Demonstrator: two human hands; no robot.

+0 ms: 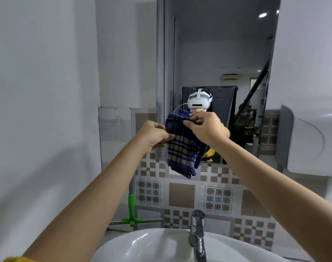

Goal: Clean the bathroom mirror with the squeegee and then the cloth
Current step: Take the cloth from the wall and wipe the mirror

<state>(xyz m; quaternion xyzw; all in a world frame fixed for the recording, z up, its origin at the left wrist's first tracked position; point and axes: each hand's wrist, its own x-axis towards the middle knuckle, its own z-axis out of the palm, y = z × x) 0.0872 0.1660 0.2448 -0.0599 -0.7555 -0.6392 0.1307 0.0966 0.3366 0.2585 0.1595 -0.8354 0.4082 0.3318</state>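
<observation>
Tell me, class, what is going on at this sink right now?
A person stands at the sink facing the mirror. Both hands hold a blue plaid cloth up in front of the glass: the left hand pinches its left edge, the right hand grips the top. The green squeegee leans against the wall, set aside.

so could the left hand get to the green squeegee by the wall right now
Probably yes, but not at once: the left hand is pinching the cloth together with the right hand. The squeegee leans below it beside the sink, with nothing blocking the way down.
</observation>
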